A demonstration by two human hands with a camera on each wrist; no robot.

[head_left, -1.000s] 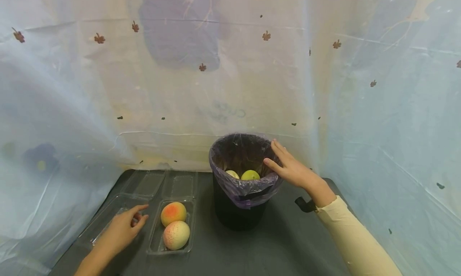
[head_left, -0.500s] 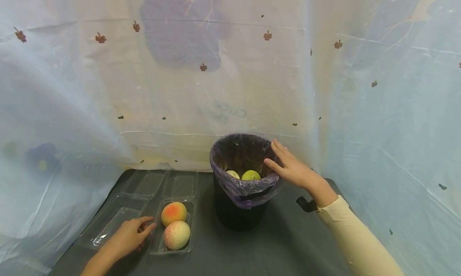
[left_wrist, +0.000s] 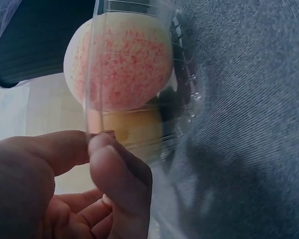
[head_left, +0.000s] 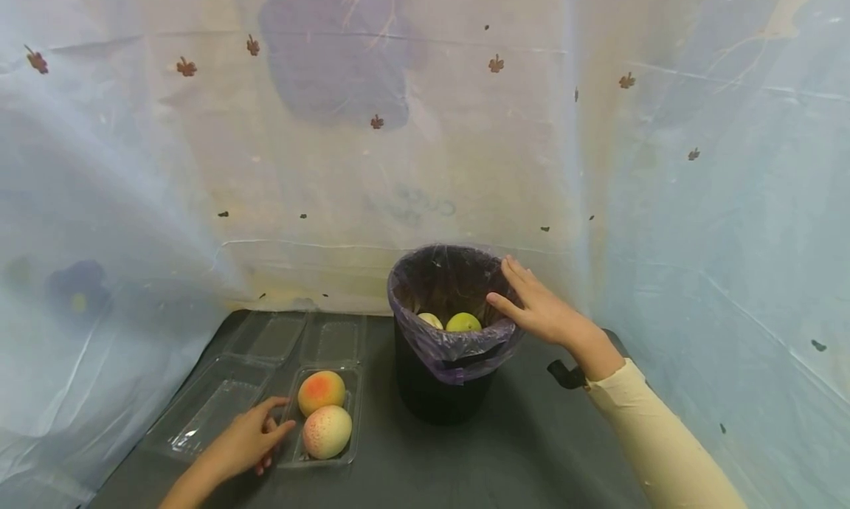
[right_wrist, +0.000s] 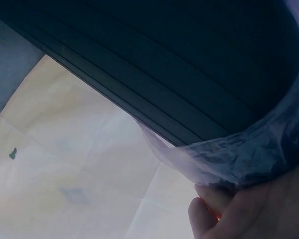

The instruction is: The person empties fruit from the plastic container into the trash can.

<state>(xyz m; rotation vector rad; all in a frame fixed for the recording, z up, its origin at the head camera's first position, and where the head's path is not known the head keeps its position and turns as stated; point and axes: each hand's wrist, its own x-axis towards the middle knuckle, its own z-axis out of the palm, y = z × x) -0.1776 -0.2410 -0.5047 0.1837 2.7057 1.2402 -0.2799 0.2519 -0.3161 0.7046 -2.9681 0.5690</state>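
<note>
A clear plastic clamshell container (head_left: 354, 420) lies with its lid folded back on the dark table. In it sit a yellow-orange peach (head_left: 322, 393) and a pale peach with red speckles (head_left: 327, 432). My left hand (head_left: 249, 439) pinches the container's left rim between thumb and forefinger, plainest in the left wrist view (left_wrist: 119, 189). My right hand (head_left: 541, 310) rests on the right rim of a black trash bin (head_left: 441, 402), its fingers straight. A thin purple bag (head_left: 425, 347) lines the bin. Inside it show a green fruit (head_left: 463, 322) and part of a paler one (head_left: 430, 320).
A second clear clamshell container (head_left: 219, 406), also opened out, lies to the left with nothing visible in it. A patterned plastic sheet (head_left: 398, 162) hangs behind and at both sides of the table (head_left: 505, 472).
My left hand has moved right and slightly nearer me, from above the left container to the rim of the one with the peaches. The right hand has stayed on the bin.
</note>
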